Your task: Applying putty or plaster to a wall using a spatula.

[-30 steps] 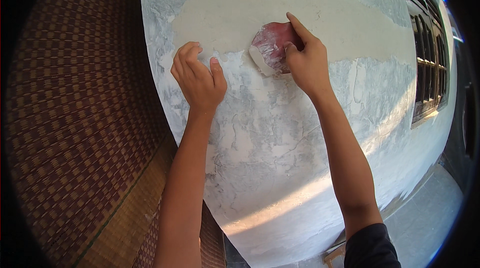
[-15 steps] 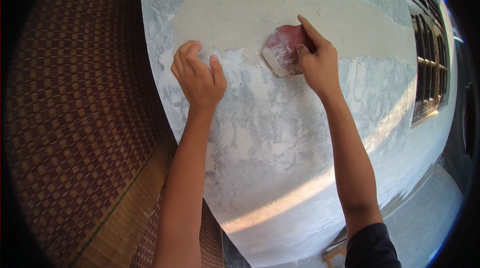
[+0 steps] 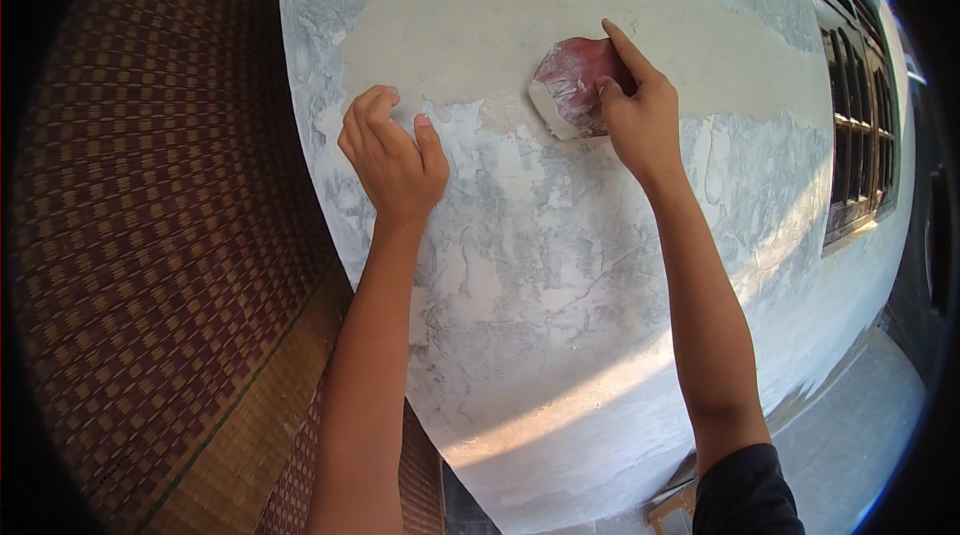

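My right hand (image 3: pixel 640 120) grips a red putty scraper (image 3: pixel 600 63) smeared with pale filler, index finger stretched along its edge and thumb on its face. A lump of wet putty (image 3: pixel 552 111) clings to the scraper's lower left edge, close against the wall. Behind it runs a broad beige band of fresh putty (image 3: pixel 440 30) across the grey-white wall (image 3: pixel 520 265). To the left, my left hand (image 3: pixel 395 155) is raised near the band's lower edge, its fingers loosely curled and the thumb apart. Nothing shows in it; whether its fingertips touch the wall, I cannot tell.
A brown woven mat (image 3: pixel 170 165) hangs along the left side beside the wall's edge. At the right is a dark wooden barred window (image 3: pixel 855 125). Low down, partly behind my right sleeve, stands a wooden piece (image 3: pixel 672 508) on the grey floor (image 3: pixel 850 435).
My right hand and the scraper have shifted slightly upward on the wall. My left hand has moved a touch left and stays curled.
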`<state>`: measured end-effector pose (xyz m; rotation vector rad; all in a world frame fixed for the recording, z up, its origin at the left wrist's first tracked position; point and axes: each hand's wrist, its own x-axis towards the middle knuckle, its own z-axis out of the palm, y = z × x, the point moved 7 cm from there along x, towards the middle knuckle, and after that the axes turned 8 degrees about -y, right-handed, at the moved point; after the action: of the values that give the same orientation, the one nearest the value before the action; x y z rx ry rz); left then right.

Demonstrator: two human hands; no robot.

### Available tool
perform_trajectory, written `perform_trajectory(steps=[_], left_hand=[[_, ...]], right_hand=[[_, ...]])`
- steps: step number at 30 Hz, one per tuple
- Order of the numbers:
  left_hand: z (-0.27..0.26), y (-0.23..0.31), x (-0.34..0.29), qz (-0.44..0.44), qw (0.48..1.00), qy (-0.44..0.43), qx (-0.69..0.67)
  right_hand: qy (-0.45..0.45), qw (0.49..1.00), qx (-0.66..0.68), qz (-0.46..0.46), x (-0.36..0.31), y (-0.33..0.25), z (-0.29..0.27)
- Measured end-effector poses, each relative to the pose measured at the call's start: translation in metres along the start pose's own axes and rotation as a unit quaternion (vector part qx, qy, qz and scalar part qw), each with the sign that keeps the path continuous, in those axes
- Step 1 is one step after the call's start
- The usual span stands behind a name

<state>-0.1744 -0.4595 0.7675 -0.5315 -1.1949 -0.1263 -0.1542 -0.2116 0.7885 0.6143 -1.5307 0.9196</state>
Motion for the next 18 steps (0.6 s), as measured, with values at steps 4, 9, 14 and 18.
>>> perform_trajectory(steps=[4, 9, 14, 18], left_hand=[[-0.002, 0.000, 0.000, 0.001, 1.000, 0.005, 0.000], [-0.002, 0.000, 0.000, -0.007, 1.000, 0.006, -0.004], [0.000, -0.001, 0.000, -0.008, 1.000, 0.004, -0.005], [-0.002, -0.002, 0.001, -0.008, 1.000, 0.005, 0.002]], right_hand=[[-0.040, 0.996, -0.061, -0.041, -0.005, -0.006, 0.007], [0.016, 0.998, 0.055, 0.008, -0.015, -0.006, 0.003], [0.026, 0.999, -0.006, 0.023, -0.024, -0.015, 0.034], [0.120, 0.988, 0.001, 0.094, -0.053, 0.008, 0.008]])
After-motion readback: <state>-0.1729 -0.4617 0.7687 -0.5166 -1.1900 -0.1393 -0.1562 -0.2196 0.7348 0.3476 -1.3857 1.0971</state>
